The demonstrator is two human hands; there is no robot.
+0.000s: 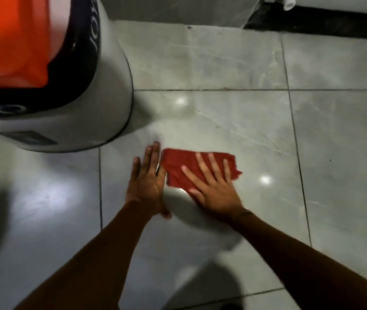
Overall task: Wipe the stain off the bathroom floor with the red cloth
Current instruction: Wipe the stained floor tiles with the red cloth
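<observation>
Right grip: the right hand (213,189) lies flat with fingers spread, palm pressed down on the red cloth (187,168); it clasps nothing, it only pins the cloth to the floor.
Left grip: the left hand (146,182) is open and flat, fingers together, set on the floor just left of the right grip and touching the cloth's left edge; it holds nothing.
Cloth: spread as a rough rectangle under the right fingers, reaching ahead of them and out to both sides, its right edge ragged.
Floor under the grips: grey tile floor (256,130), glossy, with a wet-looking sheen just behind the cloth, toward the wrists.
Stain: none can be made out; it may lie under the cloth, or be gone, and the blur does not allow telling which.
Further out: a white bin (111,86) with a black rim stands ahead and left of the left grip, well apart from the cloth.
Progress: wiping seems under way, the cloth is down and loaded; what is left is likely more strokes, then lifting the cloth to check the tile.
</observation>
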